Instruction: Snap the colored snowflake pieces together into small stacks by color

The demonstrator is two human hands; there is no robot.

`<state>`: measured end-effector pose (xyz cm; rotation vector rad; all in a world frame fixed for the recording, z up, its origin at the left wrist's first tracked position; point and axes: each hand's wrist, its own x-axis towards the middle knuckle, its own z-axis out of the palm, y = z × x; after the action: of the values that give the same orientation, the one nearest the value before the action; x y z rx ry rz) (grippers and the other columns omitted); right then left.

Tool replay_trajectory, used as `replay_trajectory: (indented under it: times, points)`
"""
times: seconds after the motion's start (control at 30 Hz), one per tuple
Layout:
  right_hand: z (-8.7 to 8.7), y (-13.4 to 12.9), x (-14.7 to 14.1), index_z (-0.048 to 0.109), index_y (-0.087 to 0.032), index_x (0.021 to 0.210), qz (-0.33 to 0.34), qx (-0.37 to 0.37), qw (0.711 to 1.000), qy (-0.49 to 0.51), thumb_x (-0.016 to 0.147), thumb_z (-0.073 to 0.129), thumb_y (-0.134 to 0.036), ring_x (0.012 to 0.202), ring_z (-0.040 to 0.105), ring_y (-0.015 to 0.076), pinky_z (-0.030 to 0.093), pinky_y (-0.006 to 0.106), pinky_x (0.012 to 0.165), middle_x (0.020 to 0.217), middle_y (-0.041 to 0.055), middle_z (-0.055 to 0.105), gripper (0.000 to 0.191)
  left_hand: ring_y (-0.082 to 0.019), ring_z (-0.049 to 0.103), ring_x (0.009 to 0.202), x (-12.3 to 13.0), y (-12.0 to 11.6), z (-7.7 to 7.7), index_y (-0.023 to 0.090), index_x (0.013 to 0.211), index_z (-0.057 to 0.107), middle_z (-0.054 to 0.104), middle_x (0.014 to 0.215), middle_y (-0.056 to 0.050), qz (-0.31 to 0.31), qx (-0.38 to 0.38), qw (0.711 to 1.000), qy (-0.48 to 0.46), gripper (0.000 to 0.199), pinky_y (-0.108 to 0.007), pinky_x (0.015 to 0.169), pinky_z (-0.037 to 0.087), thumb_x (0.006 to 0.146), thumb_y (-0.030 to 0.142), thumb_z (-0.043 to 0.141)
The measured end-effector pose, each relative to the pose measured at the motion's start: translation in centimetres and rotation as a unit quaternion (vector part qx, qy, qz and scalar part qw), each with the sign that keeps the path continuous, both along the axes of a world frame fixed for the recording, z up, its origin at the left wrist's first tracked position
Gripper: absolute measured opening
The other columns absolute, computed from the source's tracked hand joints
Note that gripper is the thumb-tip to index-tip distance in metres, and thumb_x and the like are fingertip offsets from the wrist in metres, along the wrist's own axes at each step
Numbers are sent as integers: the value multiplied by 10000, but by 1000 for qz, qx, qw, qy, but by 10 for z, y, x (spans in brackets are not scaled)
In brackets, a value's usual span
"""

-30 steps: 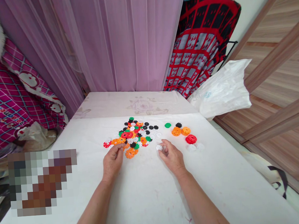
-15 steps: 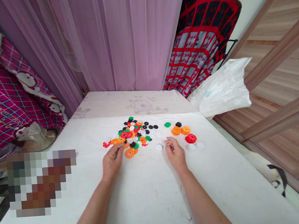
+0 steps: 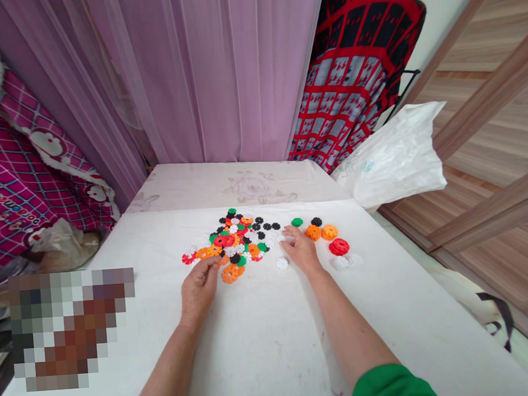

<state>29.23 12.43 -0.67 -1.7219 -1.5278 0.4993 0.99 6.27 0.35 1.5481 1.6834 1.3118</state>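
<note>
Flower-shaped plastic discs in red, orange, green, black and white lie in a loose pile [image 3: 231, 239] in the middle of the table. At the pile's front left edge is my left hand [image 3: 200, 285], thumb and fingertips pinched together; what sits between them, if anything, is too small to make out. My right hand [image 3: 301, 248] reaches to the pile's right side with fingers apart, its tips at some white discs [image 3: 274, 238]. One white disc [image 3: 282, 263] lies alone between the hands, and orange discs [image 3: 230, 273] lie just right of my left fingertips.
Right of my right hand are sorted groups: a green disc [image 3: 297, 222], a black disc [image 3: 316, 221], orange discs [image 3: 329, 232], red discs [image 3: 339, 247] and white discs [image 3: 339, 262]. A white plastic bag [image 3: 397, 158] stands at the table's right back edge. A purple curtain [image 3: 219, 74] hangs behind.
My right hand has moved forward and slightly left, from beside the lone white disc to the white discs at the pile's edge. My left hand has stayed nearly in place.
</note>
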Motion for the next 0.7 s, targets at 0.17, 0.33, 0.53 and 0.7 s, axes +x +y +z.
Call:
replay_trajectory:
  times: [0.17, 0.33, 0.53, 0.7]
  points:
    - [1, 0, 0, 581, -235, 1180, 15, 9, 999, -39, 745, 583, -276, 593, 562, 117, 496, 323, 738, 1046, 16, 717, 436, -211, 682, 951, 0, 0, 0, 236, 951, 728, 751, 1011, -42, -3, 0, 1000, -3, 309, -354, 898, 517, 820, 417, 515]
    - [3, -13, -2, 538, -197, 1235, -42, 32, 998, 40, 724, 614, -347, 579, 552, 123, 496, 332, 723, 993, 43, 709, 538, -211, 685, 944, 0, 1, 1, 225, 945, 728, 754, 1001, -43, -8, 2, 1000, 0, 325, -356, 903, 518, 810, 415, 502]
    - [-4, -58, -2, 493, -215, 1239, 19, 44, 991, 128, 746, 617, -419, 593, 537, 119, 490, 293, 631, 997, 46, 694, 548, -212, 684, 961, 0, 0, 2, 233, 942, 728, 753, 1010, -37, -4, -1, 1000, -1, 317, -353, 908, 517, 806, 419, 509]
    - [-1, -73, -7, 496, -240, 1237, 47, 57, 997, 31, 761, 597, -343, 733, 583, 146, 491, 310, 764, 976, 12, 701, 498, -214, 682, 972, -1, 0, 1, 247, 951, 727, 751, 1025, -28, 3, -16, 1000, 6, 312, -359, 907, 515, 809, 413, 505]
